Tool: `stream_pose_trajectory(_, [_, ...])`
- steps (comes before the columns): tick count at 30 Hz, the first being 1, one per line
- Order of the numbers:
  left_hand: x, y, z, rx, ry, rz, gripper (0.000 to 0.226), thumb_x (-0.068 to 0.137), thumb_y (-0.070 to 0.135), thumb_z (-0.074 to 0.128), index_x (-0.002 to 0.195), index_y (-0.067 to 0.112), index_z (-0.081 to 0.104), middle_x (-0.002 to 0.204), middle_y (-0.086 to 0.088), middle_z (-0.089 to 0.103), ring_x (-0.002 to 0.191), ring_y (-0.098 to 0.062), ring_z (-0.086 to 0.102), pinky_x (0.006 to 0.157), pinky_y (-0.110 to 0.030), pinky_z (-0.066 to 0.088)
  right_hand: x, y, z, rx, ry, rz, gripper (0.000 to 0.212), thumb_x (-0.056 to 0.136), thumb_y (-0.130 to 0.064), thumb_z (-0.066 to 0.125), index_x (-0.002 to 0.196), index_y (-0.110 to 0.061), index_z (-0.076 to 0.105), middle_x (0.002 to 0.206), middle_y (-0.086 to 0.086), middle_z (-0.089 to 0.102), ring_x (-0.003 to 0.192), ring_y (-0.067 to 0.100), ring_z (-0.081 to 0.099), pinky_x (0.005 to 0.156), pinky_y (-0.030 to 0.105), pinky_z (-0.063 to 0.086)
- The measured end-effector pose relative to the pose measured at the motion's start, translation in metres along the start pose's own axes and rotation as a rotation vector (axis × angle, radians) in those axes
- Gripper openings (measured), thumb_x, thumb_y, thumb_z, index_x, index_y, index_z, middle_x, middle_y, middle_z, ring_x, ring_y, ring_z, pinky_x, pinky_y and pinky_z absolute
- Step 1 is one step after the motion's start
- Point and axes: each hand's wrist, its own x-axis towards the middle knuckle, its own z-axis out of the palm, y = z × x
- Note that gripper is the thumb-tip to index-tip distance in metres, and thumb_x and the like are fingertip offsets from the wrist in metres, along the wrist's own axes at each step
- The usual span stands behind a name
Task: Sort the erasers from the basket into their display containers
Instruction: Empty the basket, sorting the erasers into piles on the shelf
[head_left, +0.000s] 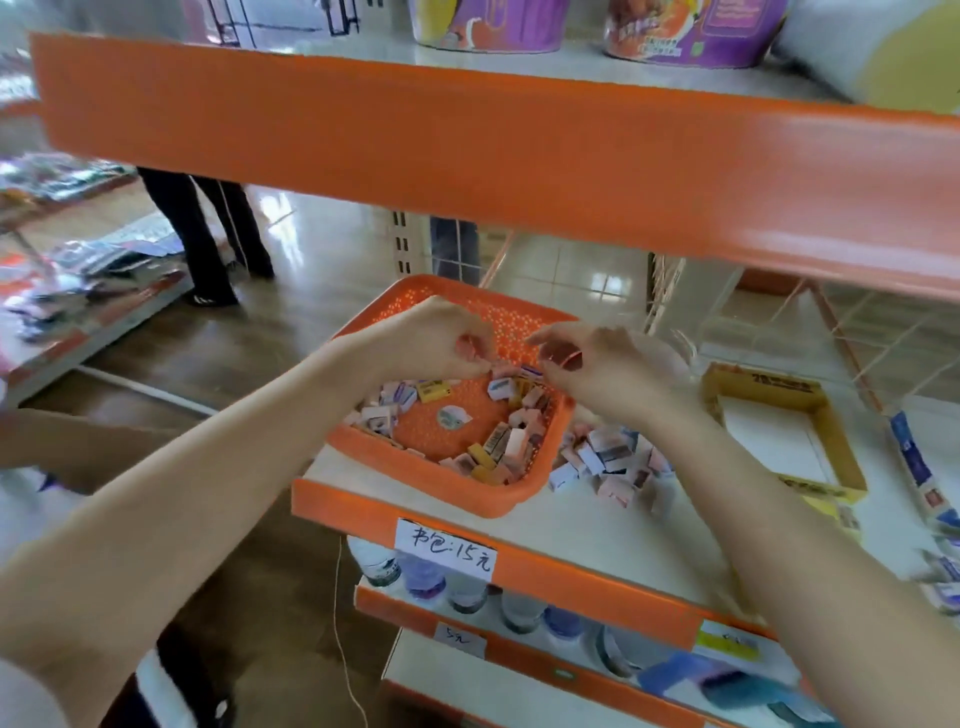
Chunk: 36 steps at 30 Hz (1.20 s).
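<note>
Erasers (500, 446): small, light, a bit rubbery; they lie in the orange basket (415, 470) on the shelf (576, 525).
Left hand (431, 338): curled, pinches a pink eraser (467, 347) by its sides.
Right hand (608, 364): curled, maybe pinching one too; too blurry to tell.

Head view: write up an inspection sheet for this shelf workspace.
Surface: white shelf with an orange front edge and a handwritten price tag.
Job's things: orange basket holding mixed erasers; eraser pile right of it; yellow cardboard box, looks empty.
Clutter: blurred packets at the right edge.
Hands: left hand pinches a pink eraser over the basket; right hand has its fingers curled, contents unclear.
Cables: thin cord hanging below the shelf.
Surroundings: bottles on the lower shelf; another person's legs in the aisle.
</note>
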Motion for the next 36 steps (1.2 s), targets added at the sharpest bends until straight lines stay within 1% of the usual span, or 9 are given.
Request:
stream_pose_trajectory(2, [-0.011,-0.010,0.000,-0.032,-0.031,-0.077,0.016,0.085,0.038,0.065,0.100,0.035,0.070,0.103,0.017,0.067,0.093,-0.001,0.059,0.086,-0.020,0.043,0.008,-0.009,0.010,-0.031,-0.031,-0.053,0.027,0.089,-0.018,0.061,0.116,-0.021,0.064,0.103,-0.005,0.064,0.090,0.008,0.058,0.083,0.021,0.049])
stream_pose_trajectory(5, [-0.027,-0.026,0.005,0.003,-0.063,-0.095,0.024,0.087,0.032,0.063,0.111,0.030,0.066,0.108,0.008,0.067,0.091,-0.006,0.057,0.082,-0.020,0.042,0.021,-0.017,0.023,-0.087,-0.093,-0.111,0.026,0.088,-0.020,0.061,0.113,-0.025,0.065,0.107,-0.006,0.064,0.092,0.005,0.055,0.079,0.017,0.045])
stream_pose_trajectory(8, [-0.039,-0.035,0.010,0.024,-0.102,-0.202,0.049,0.088,0.027,0.064,0.135,0.022,0.050,0.125,-0.001,0.059,0.106,-0.015,0.055,0.084,-0.022,0.041,0.036,-0.025,0.034,-0.153,-0.174,-0.144,0.030,0.088,-0.020,0.061,0.117,-0.022,0.064,0.119,-0.003,0.062,0.101,0.010,0.056,0.086,0.021,0.041])
stream_pose_trajectory(11, [-0.043,-0.041,0.018,0.007,-0.138,-0.274,0.064,0.089,0.027,0.064,0.145,0.019,0.035,0.139,-0.005,0.050,0.120,-0.021,0.050,0.096,-0.030,0.040,0.053,-0.032,0.043,-0.228,-0.218,-0.173,0.034,0.087,-0.016,0.060,0.121,-0.020,0.062,0.122,0.000,0.062,0.107,0.015,0.056,0.090,0.026,0.044])
stream_pose_trajectory(15, [-0.044,-0.042,0.024,0.015,-0.084,-0.279,0.067,0.087,0.026,0.065,0.146,0.018,0.034,0.143,-0.007,0.045,0.129,-0.024,0.042,0.104,-0.033,0.033,0.078,-0.036,0.054,-0.251,-0.231,-0.155,0.037,0.084,-0.008,0.058,0.120,-0.018,0.063,0.120,0.002,0.062,0.107,0.018,0.056,0.089,0.028,0.043])
stream_pose_trajectory(22, [-0.046,-0.046,0.024,-0.060,-0.014,-0.362,0.064,0.086,0.021,0.066,0.144,0.015,0.039,0.138,-0.007,0.051,0.123,-0.023,0.049,0.098,-0.032,0.041,0.107,-0.040,0.077,-0.313,-0.342,-0.116,0.051,0.083,-0.010,0.062,0.132,-0.016,0.050,0.134,0.008,0.051,0.121,0.025,0.048,0.095,0.033,0.039])
stream_pose_trajectory(25, [-0.044,-0.048,0.024,-0.063,-0.019,-0.365,0.063,0.086,0.019,0.065,0.143,0.015,0.040,0.136,-0.007,0.053,0.122,-0.023,0.050,0.099,-0.033,0.042,0.109,-0.033,0.088,-0.221,-0.417,-0.101,0.055,0.083,-0.012,0.066,0.134,-0.025,0.049,0.136,0.001,0.050,0.123,0.023,0.048,0.094,0.029,0.040])
stream_pose_trajectory(30, [-0.044,-0.048,0.029,-0.025,-0.064,-0.363,0.063,0.088,0.015,0.060,0.146,0.018,0.036,0.133,-0.007,0.055,0.119,-0.024,0.051,0.100,-0.036,0.043,0.112,-0.022,0.100,-0.201,-0.461,-0.161,0.055,0.079,-0.009,0.069,0.130,-0.026,0.055,0.145,-0.012,0.040,0.131,0.017,0.040,0.110,0.034,0.032])
stream_pose_trajectory(36, [-0.043,-0.045,0.028,0.002,-0.075,-0.341,0.063,0.088,0.018,0.063,0.145,0.018,0.036,0.126,-0.008,0.060,0.115,-0.025,0.055,0.098,-0.034,0.042,0.112,-0.026,0.105,-0.233,-0.450,-0.226,0.053,0.080,-0.019,0.074,0.130,-0.020,0.056,0.147,-0.008,0.037,0.131,0.016,0.040,0.106,0.023,0.030])
